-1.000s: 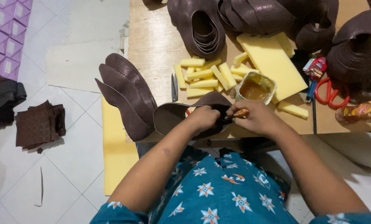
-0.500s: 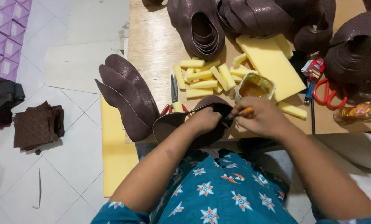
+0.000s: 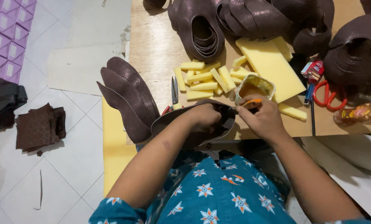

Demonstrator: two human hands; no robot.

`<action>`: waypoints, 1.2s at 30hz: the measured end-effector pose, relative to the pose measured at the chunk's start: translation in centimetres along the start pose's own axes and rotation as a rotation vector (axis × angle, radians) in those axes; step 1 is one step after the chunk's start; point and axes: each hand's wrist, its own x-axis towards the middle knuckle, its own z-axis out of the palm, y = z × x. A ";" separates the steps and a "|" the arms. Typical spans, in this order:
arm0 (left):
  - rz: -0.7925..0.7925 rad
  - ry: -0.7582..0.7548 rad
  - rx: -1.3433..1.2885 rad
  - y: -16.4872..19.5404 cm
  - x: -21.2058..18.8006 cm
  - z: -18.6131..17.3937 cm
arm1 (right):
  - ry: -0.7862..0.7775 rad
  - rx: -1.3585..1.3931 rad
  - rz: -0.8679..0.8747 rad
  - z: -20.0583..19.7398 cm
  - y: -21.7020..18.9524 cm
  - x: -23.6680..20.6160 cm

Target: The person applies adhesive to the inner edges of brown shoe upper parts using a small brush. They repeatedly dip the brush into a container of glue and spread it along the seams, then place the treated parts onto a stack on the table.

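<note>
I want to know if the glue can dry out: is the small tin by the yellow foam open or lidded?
Open. The tin shows amber contents from above, with no lid on it, just beyond the right hand.

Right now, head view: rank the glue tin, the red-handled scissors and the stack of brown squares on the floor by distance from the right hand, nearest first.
From the right hand:
1. Glue tin, just above the hand on the table.
2. Red-handled scissors, to the hand's right on the table.
3. Stack of brown squares, far left on the floor tiles.
</note>
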 end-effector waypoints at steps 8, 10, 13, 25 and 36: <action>-0.540 0.349 -0.886 4.1 -0.2 2.3 | 0.049 -0.214 0.115 1.3 1.0 0.1; -0.443 0.486 -0.947 4.6 -0.7 3.2 | 0.027 -0.224 0.152 1.5 0.8 0.0; -0.373 0.541 -1.012 4.1 -1.1 4.2 | -0.076 -0.073 0.266 1.7 0.7 -0.3; -0.498 0.390 -0.852 -1.0 2.5 3.8 | -0.021 -0.157 -0.416 1.4 0.7 -2.2; -0.459 0.429 -0.915 -2.2 1.8 4.2 | 0.072 0.051 -0.010 0.8 -0.6 -1.0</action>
